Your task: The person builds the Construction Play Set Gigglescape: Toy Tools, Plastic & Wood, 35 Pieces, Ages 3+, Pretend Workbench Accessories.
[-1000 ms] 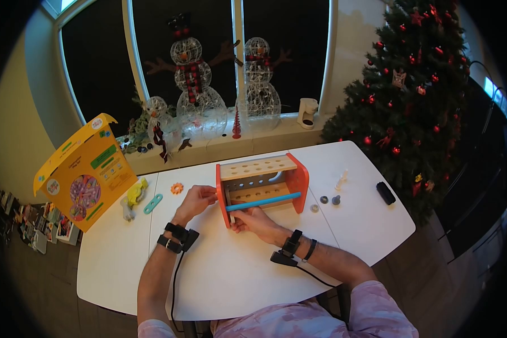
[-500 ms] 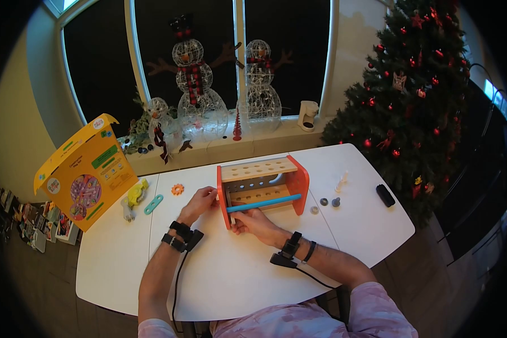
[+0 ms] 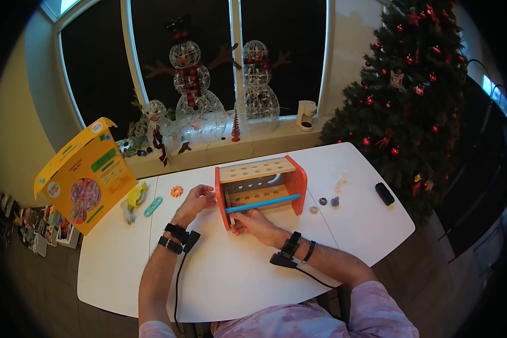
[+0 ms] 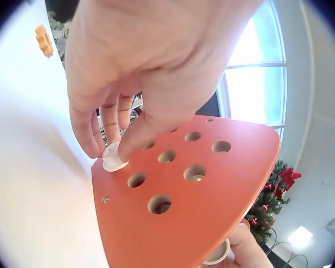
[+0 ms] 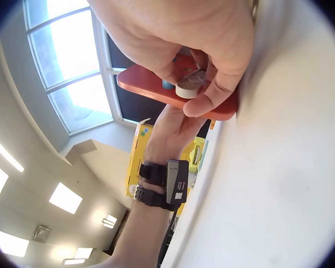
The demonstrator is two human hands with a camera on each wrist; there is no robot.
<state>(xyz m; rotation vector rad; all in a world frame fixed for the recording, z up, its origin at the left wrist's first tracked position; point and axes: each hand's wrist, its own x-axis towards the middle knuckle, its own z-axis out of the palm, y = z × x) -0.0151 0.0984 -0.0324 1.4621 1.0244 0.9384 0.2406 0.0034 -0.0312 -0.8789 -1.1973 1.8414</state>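
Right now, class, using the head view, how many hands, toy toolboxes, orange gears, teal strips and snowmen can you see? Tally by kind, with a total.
Left hand and right hand: 2
Toy toolbox: 1
Orange gear: 1
Teal strip: 1
Snowmen: 3
Total: 8

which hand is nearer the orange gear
Left. The left hand is just right of the orange gear; the right hand is farther right, close to the blue bar.
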